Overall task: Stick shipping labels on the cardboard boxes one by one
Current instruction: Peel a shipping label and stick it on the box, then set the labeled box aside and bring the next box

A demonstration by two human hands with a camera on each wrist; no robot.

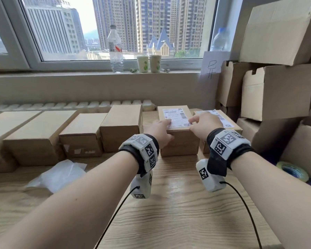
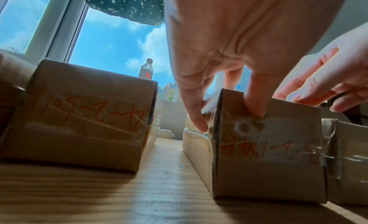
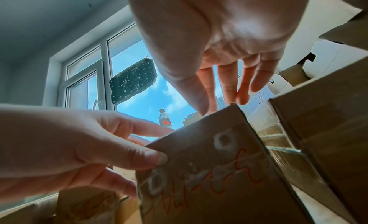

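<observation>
A small cardboard box (image 1: 183, 142) with a white shipping label (image 1: 175, 115) on its top stands in a row on the wooden table (image 1: 169, 203). My left hand (image 1: 163, 127) holds its near left corner, with the thumb on the front face and fingers over the top and left side. My right hand (image 1: 201, 122) rests straight fingertips on the label's near right corner. The left wrist view shows that box (image 2: 268, 156) with red writing under clear tape, my left hand (image 2: 229, 54) over it and my right hand (image 2: 328, 86). In the right wrist view my right hand (image 3: 229, 46) hovers over the box (image 3: 209, 172) beside the left hand (image 3: 69, 141).
Several unlabelled boxes (image 1: 83, 133) line up to the left. A labelled box (image 1: 223, 119) sits against the right side. Larger cartons (image 1: 275, 90) are stacked at the right, one holding a tape roll (image 1: 293, 171). A crumpled plastic sheet (image 1: 59, 174) lies near left. A bottle (image 1: 115, 49) and cups (image 1: 148, 63) stand on the sill.
</observation>
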